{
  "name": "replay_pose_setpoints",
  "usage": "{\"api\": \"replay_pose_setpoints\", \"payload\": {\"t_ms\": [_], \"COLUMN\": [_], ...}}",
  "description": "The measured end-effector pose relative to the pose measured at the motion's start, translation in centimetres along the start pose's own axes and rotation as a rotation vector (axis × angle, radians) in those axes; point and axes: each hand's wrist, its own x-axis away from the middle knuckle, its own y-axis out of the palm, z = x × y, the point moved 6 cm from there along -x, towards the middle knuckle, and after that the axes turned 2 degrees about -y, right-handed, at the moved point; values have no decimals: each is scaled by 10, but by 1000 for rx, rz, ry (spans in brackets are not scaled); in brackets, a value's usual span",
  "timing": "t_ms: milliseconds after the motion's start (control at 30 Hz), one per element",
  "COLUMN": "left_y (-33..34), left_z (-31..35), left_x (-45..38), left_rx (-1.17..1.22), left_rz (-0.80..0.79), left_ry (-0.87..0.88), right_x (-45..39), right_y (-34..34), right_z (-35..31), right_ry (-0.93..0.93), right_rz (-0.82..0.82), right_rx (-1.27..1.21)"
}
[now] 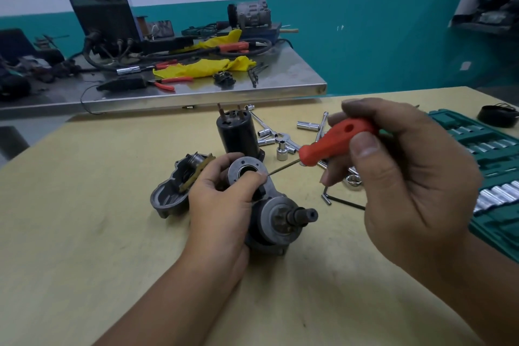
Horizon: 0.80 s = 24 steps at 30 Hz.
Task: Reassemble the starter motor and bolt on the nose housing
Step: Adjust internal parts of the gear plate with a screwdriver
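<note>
Two hands work: your left hand (224,199) grips the nose housing (269,205) on the yellow table (84,233); your right hand (404,177) pinches the red-handled screwdriver (334,140). Its thin shaft reaches the housing's round flange.

Bright, even light, soft shadows; edges blurred and bent by wide-angle lens

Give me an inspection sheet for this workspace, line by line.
Surface: tan wooden table, scuffed.
Job's things: starter assembly lying on the table; black motor can upright behind it; grey housing to its left.
Clutter: loose sockets, hex key, green socket case.
Hands: left hand grips the starter assembly; right hand holds the red-handled tool, tip at the flange.
Cables: black leads on the rear metal bench.
Surroundings: teal and white wall.
</note>
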Motion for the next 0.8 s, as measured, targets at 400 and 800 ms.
{"api": "replay_pose_setpoints", "payload": {"t_ms": [400,800], "left_y": [-1,-3], "left_z": [0,-1], "left_x": [1,3], "left_rx": [41,89], "left_rz": [1,13], "left_ry": [-33,-62], "right_x": [1,4], "right_y": [-6,-6], "right_z": [13,21], "right_ry": [154,298], "right_rz": [142,189], "right_rx": [-72,-82]}}
